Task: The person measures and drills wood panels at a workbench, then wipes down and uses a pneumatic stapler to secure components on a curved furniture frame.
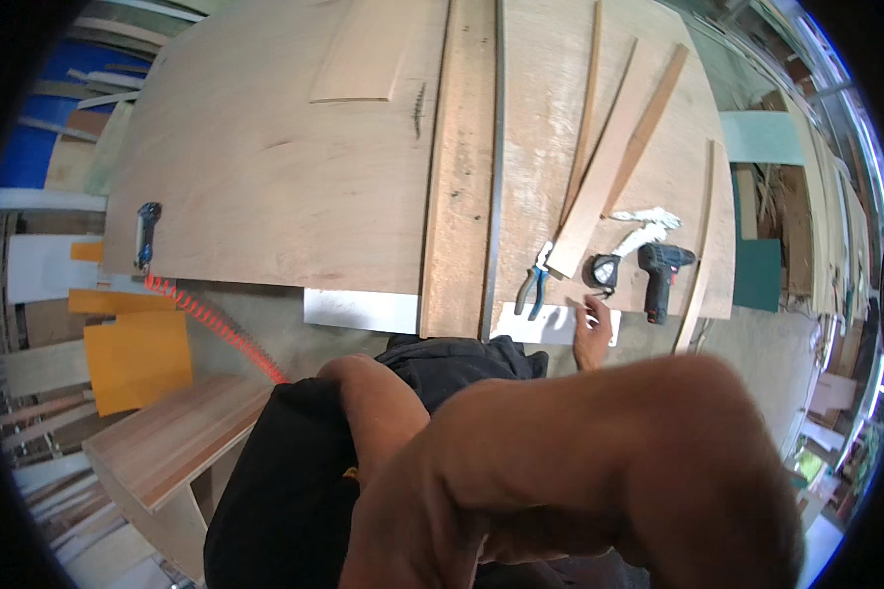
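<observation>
So our right hand [592, 336]'s loosely open, looks empty, just beside the tape measure [603, 270] on the tabletop [265, 177]. Left hand [599, 452]'s apparently that blur up close, can't tell its grip. The drill [660, 275]'s near the edge, so a careless bump could probably drop it.

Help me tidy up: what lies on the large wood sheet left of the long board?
A thin panel and, near the left edge, a hand tool with a red coiled hose. Whatever is beneath them is covered.
</observation>
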`<state>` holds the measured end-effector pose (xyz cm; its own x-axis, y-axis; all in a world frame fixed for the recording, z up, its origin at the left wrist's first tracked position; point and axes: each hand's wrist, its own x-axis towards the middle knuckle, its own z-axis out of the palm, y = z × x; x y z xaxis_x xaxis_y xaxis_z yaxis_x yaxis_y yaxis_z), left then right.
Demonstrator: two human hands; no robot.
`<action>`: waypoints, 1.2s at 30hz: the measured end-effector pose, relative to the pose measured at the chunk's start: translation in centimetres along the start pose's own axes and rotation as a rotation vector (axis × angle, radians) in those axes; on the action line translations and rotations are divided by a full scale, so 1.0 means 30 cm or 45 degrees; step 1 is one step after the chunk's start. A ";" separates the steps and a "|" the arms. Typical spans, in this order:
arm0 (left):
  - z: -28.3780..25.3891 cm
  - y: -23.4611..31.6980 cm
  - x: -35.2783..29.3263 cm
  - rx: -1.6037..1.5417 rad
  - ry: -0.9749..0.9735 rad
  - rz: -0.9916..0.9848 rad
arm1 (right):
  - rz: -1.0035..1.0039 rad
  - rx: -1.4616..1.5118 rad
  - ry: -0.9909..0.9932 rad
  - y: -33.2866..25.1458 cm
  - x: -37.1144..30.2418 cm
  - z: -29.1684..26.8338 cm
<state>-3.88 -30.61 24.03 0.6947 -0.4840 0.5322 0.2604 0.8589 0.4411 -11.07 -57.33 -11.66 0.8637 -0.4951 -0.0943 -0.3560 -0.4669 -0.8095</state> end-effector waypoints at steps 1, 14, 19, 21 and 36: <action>-0.016 -0.014 0.002 -0.080 -0.033 -0.031 | -0.071 0.052 -0.009 0.023 -0.006 0.019; -0.248 -0.096 -0.077 0.779 0.465 -0.643 | -0.587 -0.368 0.011 -0.309 0.269 0.244; -0.586 -0.231 -0.328 1.495 0.475 -0.991 | -0.453 -0.962 -0.033 -0.249 0.448 0.378; -0.632 -0.210 -0.411 1.782 0.438 -1.037 | -0.468 -1.087 0.092 -0.255 0.460 0.394; -0.804 -0.059 -0.481 2.269 0.351 -1.028 | 0.501 0.728 -0.291 -0.252 0.460 0.320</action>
<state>1.82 -21.10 -1.86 0.8924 -0.4225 -0.1585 -0.2153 -0.7073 0.6733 6.96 -53.60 -12.40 0.7852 -0.3530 -0.5088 -0.4675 0.2010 -0.8609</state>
